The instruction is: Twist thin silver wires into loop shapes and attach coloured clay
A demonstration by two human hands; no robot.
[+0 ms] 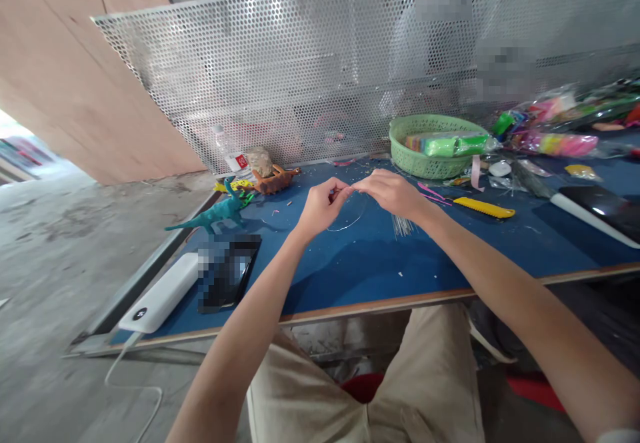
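A thin pale wire hangs in a curved loop above the blue tabletop, its ends running up to my fingers. My left hand is closed, thumb and forefinger pinching at the wire. Close against it, fingertips nearly touching, my right hand pinches there too. Exactly what lies between the fingertips is too small to make out. Under my right wrist lies a bundle of thin straight wires. Just right of that wrist are pink strips and a yellow utility knife.
A green basket holding colourful packets stands at the back. On the left are a teal toy dinosaur, a brown toy dinosaur, a bottle, a phone and a white power bank. A perforated metal panel rises behind.
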